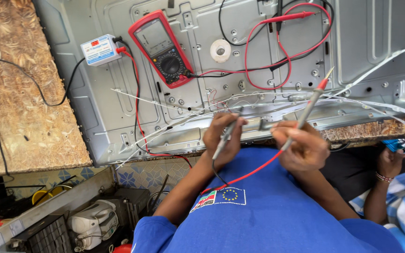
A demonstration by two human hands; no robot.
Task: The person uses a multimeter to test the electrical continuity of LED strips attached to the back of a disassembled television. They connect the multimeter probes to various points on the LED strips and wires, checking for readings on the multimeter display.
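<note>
My left hand [223,138] grips a black test probe [226,136] whose tip points at thin white strips [240,107] lying across a grey metal back panel [118,107]. In my right hand [302,146] is a red test probe [312,100], tip raised up and to the right, off the panel. Its red lead [249,174] runs down across my blue shirt. On the panel further away lie a red multimeter [162,49] and a small white and blue tester box [100,49].
The panel rests on a chipboard table [19,107]. Loose red and black leads [277,51] loop over the panel's far side. Another person's hand [390,161] holds a blue device [401,144] at the right. Boxes and tools [90,225] sit on the floor at the lower left.
</note>
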